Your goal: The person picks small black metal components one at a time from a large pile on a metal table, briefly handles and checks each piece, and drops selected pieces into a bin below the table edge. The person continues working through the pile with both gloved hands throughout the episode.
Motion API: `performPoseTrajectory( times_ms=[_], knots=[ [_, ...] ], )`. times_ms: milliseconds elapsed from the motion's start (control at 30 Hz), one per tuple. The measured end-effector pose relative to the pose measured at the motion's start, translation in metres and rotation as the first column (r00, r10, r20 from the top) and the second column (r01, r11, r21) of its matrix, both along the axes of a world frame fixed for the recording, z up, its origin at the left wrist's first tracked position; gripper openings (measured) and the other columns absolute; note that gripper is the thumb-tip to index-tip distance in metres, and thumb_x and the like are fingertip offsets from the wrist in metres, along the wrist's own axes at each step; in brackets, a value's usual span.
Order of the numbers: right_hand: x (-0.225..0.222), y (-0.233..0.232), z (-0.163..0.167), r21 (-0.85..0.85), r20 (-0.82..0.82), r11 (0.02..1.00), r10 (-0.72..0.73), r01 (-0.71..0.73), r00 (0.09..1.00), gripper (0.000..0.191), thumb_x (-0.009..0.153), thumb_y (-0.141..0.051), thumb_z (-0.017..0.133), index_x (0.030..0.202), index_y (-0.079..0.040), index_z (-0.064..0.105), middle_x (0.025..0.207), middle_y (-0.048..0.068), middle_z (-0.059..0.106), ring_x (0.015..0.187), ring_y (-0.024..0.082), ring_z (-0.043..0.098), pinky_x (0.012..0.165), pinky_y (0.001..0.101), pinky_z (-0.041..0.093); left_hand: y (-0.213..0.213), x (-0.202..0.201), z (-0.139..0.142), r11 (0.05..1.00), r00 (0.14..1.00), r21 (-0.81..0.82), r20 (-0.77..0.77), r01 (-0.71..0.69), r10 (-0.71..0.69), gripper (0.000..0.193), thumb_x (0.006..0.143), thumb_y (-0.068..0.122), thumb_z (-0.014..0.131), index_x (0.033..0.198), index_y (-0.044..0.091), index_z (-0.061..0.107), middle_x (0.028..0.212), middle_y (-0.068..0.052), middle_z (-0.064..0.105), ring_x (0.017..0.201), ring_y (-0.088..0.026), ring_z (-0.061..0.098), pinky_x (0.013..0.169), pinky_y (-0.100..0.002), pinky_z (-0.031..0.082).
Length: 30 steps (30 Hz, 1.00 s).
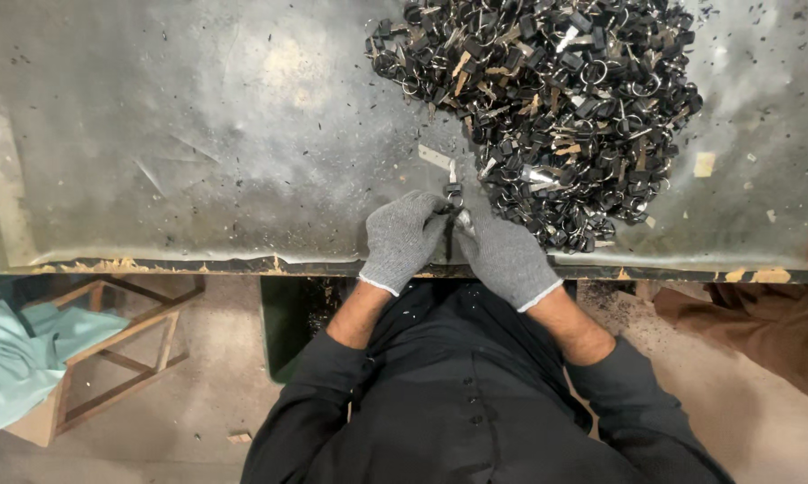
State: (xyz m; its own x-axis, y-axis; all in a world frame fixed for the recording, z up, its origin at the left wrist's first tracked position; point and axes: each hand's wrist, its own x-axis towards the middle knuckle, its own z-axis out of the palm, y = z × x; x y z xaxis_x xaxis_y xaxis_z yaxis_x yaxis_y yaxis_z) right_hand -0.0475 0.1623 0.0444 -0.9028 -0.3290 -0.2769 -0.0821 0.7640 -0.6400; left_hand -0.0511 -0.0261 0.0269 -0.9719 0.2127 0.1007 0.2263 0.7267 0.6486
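Observation:
My left hand (401,238) and my right hand (504,255) wear grey knit gloves and meet at the near edge of a grey metal table (198,152). Between their fingertips they pinch one small black part with a metal ring (452,204). Just beyond my right hand lies a big heap of similar black parts with metal rings (552,108), spread over the table's far right half. A few loose pieces lie between the heap and my fingers.
Black specks and chips dot the table top. A small wooden stool frame (121,350) stands on the floor at the lower left beside pale green cloth (9,358). Brown cloth (762,323) lies at the right under the table edge.

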Motion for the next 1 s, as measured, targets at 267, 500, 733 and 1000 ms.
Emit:
performPoseTrajectory(
  times_ms=[267,500,733,1000],
  knots=[
    [-0.01,0.004,0.014,0.01,0.109,0.999,0.037,-0.039,0.993,0.077,0.096,-0.027,0.059,0.159,-0.002,0.022,0.076,0.028,0.069,0.07,0.049,0.068,0.063,0.0591,0.054,-0.004,-0.006,-0.001,0.991,0.994,-0.08,-0.013,0.104,-0.106,0.021,0.083,0.02,0.073,0.102,0.013,0.069,0.094,-0.009,0.069,0.084,-0.034,0.07,0.069,-0.046,0.052],
    [0.014,-0.027,0.006,0.341,-0.233,0.938,0.025,0.058,0.972,0.056,0.094,-0.007,0.054,0.146,0.008,0.04,0.089,0.023,0.072,0.065,0.035,0.074,0.049,0.0421,0.059,-0.003,0.002,-0.015,0.966,0.984,-0.2,-0.044,0.161,-0.173,0.019,0.089,0.011,0.067,0.107,0.01,0.067,0.092,-0.011,0.067,0.081,-0.032,0.069,0.071,-0.045,0.053],
    [-0.001,-0.006,0.002,0.198,-0.058,0.975,0.11,-0.097,0.992,0.054,0.097,-0.016,0.058,0.139,0.012,0.042,0.079,0.026,0.071,0.066,0.043,0.071,0.058,0.0539,0.056,0.0,-0.004,-0.009,0.972,0.998,-0.227,0.042,0.063,-0.055,0.022,0.084,0.018,0.074,0.105,0.012,0.069,0.086,-0.011,0.068,0.076,-0.034,0.068,0.065,-0.047,0.052],
    [0.006,-0.006,0.003,0.207,-0.076,0.978,0.034,-0.018,0.997,0.034,0.104,-0.024,0.058,0.13,-0.004,0.049,0.085,0.021,0.072,0.072,0.041,0.072,0.061,0.0526,0.058,-0.001,0.005,-0.014,0.989,0.984,-0.126,-0.154,0.071,-0.09,0.021,0.084,0.014,0.074,0.104,0.012,0.068,0.088,-0.008,0.067,0.081,-0.031,0.069,0.071,-0.044,0.053]
  ],
)
